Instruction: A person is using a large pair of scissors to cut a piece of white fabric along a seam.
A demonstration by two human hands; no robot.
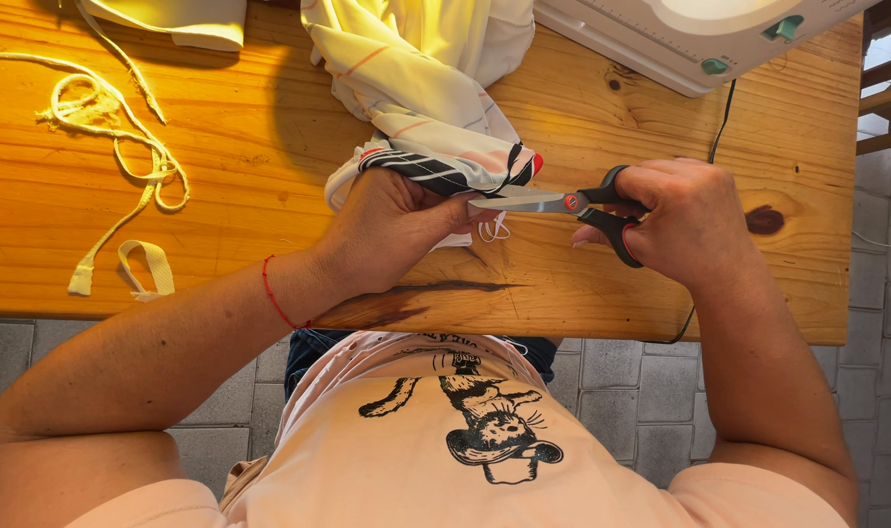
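Note:
My right hand [685, 220] grips black-handled scissors [563, 203] with a red pivot; the blades point left. My left hand [392, 230] pinches the edge of a white garment [421, 98] that has thin orange lines and a black, red and white striped trim. The blade tips meet the fabric at my left fingertips, where a loose white thread [492, 231] hangs. The garment lies bunched on a wooden table [250, 147] and runs off the top of the view.
A white sewing machine [700, 34] with green knobs stands at the top right, its black cord [721, 112] trailing down over the table. Cream tape strips [123, 156] lie tangled at the left. Folded cream cloth [196, 22] sits at the top left. Grey tiled floor lies below.

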